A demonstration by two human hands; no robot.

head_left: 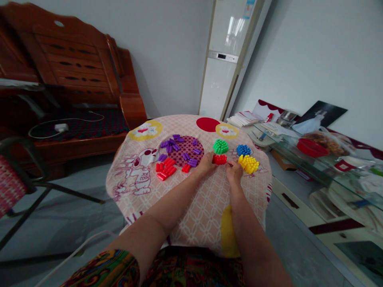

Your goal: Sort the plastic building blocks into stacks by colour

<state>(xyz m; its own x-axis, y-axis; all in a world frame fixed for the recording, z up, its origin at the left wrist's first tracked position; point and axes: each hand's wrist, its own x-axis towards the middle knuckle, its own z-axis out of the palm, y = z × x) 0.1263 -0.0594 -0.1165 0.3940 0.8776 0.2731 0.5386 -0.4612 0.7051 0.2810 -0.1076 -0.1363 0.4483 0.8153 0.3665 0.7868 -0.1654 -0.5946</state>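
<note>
My left hand (206, 164) curls against the left side of a tight bunch of red plastic tubes (220, 160) standing on the cloth-covered table (194, 207). On the bunch's right side, my right hand (234, 172) has its fingertips pinched together; what is between them is too small to make out. Behind the red bunch stands a green bunch (220, 146). Right of it are a blue bunch (243, 150) and a yellow bunch (248, 164), close to my right hand. Loose red tubes (166, 169) and purple tubes (172, 144) lie scattered to the left.
A wooden bench (74, 67) stands back left, with a chair (12, 175) nearer. A tall white air conditioner (220, 79) is behind the table. On the right, a glass-topped cabinet (299, 159) carries papers (243, 118), a red bowl (312, 147) and bags.
</note>
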